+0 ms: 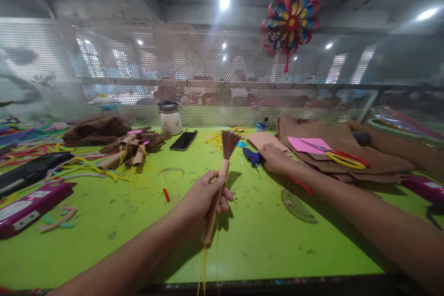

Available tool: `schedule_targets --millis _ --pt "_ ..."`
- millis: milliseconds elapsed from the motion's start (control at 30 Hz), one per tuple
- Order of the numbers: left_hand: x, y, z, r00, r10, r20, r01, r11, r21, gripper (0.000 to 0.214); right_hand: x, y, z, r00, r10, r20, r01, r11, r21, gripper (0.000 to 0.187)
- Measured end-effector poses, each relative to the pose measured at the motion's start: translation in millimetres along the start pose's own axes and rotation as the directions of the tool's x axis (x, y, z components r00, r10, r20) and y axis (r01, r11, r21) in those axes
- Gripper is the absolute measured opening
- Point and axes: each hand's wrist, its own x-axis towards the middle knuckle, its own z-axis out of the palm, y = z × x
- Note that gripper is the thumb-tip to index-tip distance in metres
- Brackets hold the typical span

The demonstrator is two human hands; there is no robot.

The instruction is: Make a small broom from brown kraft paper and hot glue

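Note:
My left hand (204, 196) grips a rolled brown paper stick with a fringed brown top (222, 175), held upright over the green table (138, 236); yellow strips hang from its lower end. My right hand (275, 157) reaches far forward and rests on a blue glue gun (252, 156), beside a tan paper sheet (265, 140). I cannot tell if the fingers close around the gun.
Brown paper sheets (364, 157) with a pink sheet (307, 144) and red-yellow scissors (342, 157) lie right. A phone (183, 140), a white jar (170, 118), finished brown rolls (133, 148), a protractor (298, 204) and pink packs (31, 206) are around. A paper pinwheel (291, 21) hangs on the mesh screen.

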Motion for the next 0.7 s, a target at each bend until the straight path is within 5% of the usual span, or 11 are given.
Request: schedule_targets --millis 167,333,400,567,700 --pt "-2.7 -1.2 3.3 1.0 -0.031 0.004 0.031 0.996 -0.081 0.012 5.5 7.1 0.5 0.999 0.034 -0.028 -0.032 0.996 0.079 0.041" --pt "-7.0 2.3 2.4 0.999 -0.045 0.011 0.046 0.993 -0.107 0.01 -4.6 15.9 -28.6 0.991 0.119 -0.058 -0.105 0.973 0.205 0.03" --pt "-7.9 3.1 0.2 0.999 -0.037 -0.001 0.037 0.991 -0.127 0.011 -23.9 16.5 -46.9 0.983 0.169 -0.073 -0.13 0.918 0.374 0.031" --pt "-8.8 2.7 0.0 0.999 -0.038 -0.02 0.034 0.988 -0.152 0.013 -104.1 -7.0 -76.1 0.983 0.161 -0.085 -0.028 0.595 0.803 0.036" --pt "-10.6 2.4 3.7 0.999 -0.047 -0.012 0.045 0.989 -0.139 0.013 -142.1 -40.2 -68.2 0.991 0.117 -0.065 -0.019 0.604 0.797 0.03"
